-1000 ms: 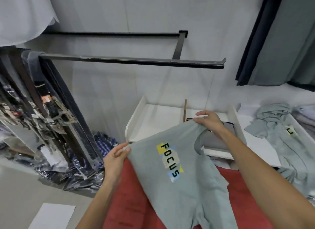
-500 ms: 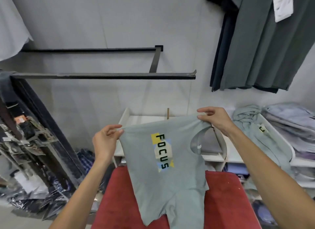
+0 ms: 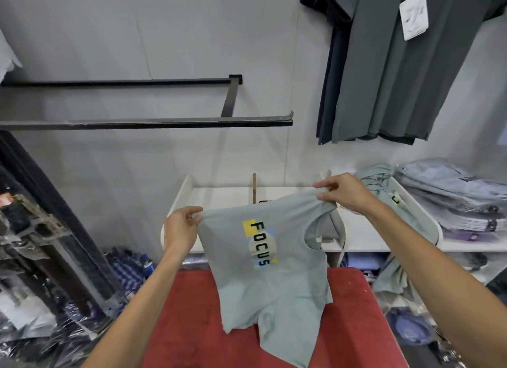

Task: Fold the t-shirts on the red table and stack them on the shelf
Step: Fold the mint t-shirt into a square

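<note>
Left hand [image 3: 179, 227] and right hand [image 3: 347, 192] pinch a grey t-shirt [image 3: 263, 260] sideways, neck hole right, length hanging onto the red table [image 3: 192, 321].

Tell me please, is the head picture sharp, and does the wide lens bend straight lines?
Head view: the FOCUS print on the t-shirt reads sharply; the belts at the left edge look smeared; the black rail and white shelf bow slightly; lighting is soft and even, without glare.

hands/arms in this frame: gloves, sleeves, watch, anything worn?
Nothing worn shows. Left hand and right hand are bare, with no gloves, rings or watch visible. Both forearms are bare up to the frame edge; no sleeve in view. No markings, straps or cables on either arm.
</note>
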